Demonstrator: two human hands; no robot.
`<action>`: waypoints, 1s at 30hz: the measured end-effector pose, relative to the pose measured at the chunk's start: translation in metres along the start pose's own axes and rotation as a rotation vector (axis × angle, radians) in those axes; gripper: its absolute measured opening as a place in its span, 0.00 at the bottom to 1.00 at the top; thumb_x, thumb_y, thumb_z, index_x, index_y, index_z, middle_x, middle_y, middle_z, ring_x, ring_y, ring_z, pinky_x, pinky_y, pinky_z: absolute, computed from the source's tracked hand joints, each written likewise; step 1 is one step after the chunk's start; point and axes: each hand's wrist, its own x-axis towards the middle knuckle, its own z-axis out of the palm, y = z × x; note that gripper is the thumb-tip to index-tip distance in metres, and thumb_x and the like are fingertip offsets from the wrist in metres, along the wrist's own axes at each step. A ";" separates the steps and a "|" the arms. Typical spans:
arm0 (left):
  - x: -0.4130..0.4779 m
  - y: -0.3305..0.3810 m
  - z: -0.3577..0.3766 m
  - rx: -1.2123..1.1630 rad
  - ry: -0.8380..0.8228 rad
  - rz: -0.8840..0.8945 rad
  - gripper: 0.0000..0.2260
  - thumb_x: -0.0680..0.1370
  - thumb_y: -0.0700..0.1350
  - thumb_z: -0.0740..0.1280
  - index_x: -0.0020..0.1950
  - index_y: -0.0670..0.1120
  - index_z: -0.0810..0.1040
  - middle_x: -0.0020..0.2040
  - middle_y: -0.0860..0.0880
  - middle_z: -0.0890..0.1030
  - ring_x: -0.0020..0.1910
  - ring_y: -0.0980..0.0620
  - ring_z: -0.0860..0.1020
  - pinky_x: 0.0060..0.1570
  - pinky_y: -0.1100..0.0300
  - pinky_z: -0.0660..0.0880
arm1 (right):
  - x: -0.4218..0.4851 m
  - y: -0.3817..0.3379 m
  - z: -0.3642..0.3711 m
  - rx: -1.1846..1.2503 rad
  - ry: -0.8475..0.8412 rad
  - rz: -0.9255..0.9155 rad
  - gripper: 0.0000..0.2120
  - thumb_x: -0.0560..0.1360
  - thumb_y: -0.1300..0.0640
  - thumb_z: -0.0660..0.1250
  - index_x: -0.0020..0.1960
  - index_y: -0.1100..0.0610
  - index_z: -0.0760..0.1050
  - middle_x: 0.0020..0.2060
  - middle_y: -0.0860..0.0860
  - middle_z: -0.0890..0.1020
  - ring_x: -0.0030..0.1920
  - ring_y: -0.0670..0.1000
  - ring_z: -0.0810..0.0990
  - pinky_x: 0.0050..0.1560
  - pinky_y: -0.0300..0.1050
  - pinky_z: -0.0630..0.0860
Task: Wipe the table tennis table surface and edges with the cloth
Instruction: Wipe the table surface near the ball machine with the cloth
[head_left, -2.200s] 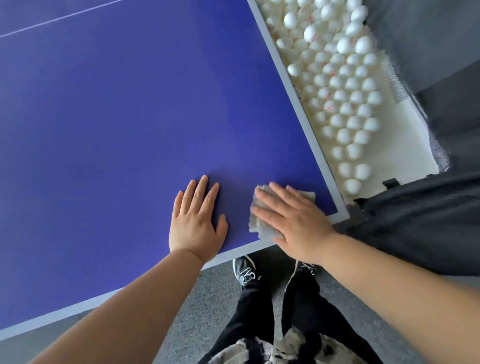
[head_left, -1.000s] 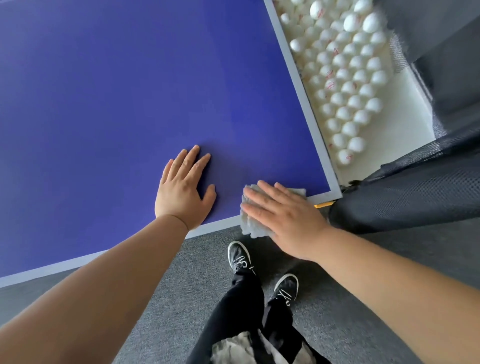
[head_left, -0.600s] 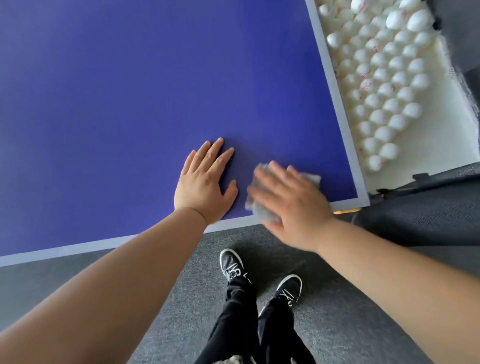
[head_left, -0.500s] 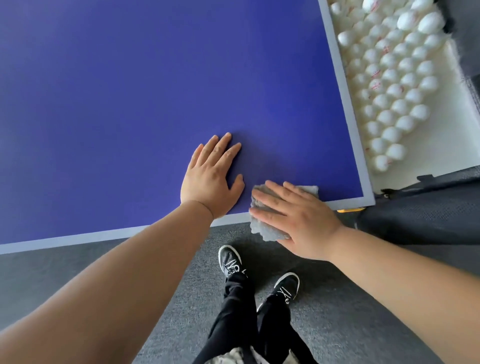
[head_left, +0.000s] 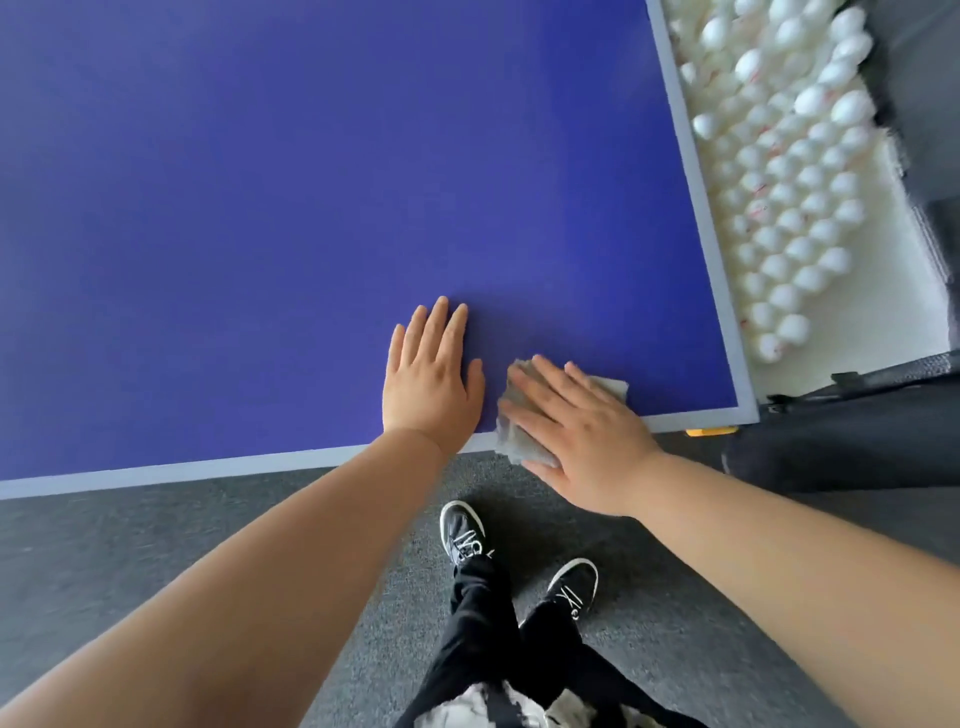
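The blue table tennis table (head_left: 291, 208) fills the upper left, its pale border running along the near edge and the right side. A small grey cloth (head_left: 524, 447) lies over the near edge close to the right corner, partly hanging off it. My right hand (head_left: 582, 436) presses flat on the cloth with straight fingers and hides most of it. Just left of the cloth, my left hand (head_left: 428, 379) rests flat on the blue surface, fingers straight and pointing away from me.
A white bin (head_left: 883, 291) beside the table's right edge holds several white balls (head_left: 789, 171). Dark mesh fabric (head_left: 852, 436) lies past the corner. Grey carpet (head_left: 156, 545) runs along the near edge, where my black shoes (head_left: 465, 532) stand.
My right hand has rubbed the cloth back and forth over the near edge by the corner. My left hand stayed flat on the table. The view shifted left.
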 end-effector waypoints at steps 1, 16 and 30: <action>-0.003 -0.008 -0.002 0.028 -0.006 -0.008 0.29 0.83 0.55 0.53 0.84 0.48 0.59 0.84 0.48 0.58 0.83 0.44 0.54 0.82 0.45 0.49 | -0.005 0.004 0.001 -0.024 -0.032 -0.066 0.33 0.81 0.42 0.58 0.83 0.49 0.58 0.84 0.53 0.52 0.84 0.58 0.47 0.82 0.61 0.51; -0.006 -0.032 0.004 0.076 0.035 0.003 0.31 0.79 0.57 0.59 0.82 0.50 0.62 0.84 0.47 0.58 0.83 0.43 0.54 0.81 0.43 0.51 | 0.054 0.002 -0.007 0.098 0.124 0.186 0.33 0.77 0.48 0.63 0.81 0.52 0.62 0.83 0.59 0.56 0.83 0.61 0.52 0.81 0.62 0.53; -0.005 -0.031 0.000 0.089 -0.009 -0.006 0.32 0.80 0.58 0.56 0.83 0.50 0.60 0.85 0.48 0.56 0.84 0.43 0.52 0.82 0.44 0.48 | 0.094 0.054 -0.025 0.067 0.174 0.512 0.31 0.79 0.52 0.65 0.78 0.61 0.60 0.79 0.63 0.61 0.79 0.67 0.58 0.77 0.64 0.58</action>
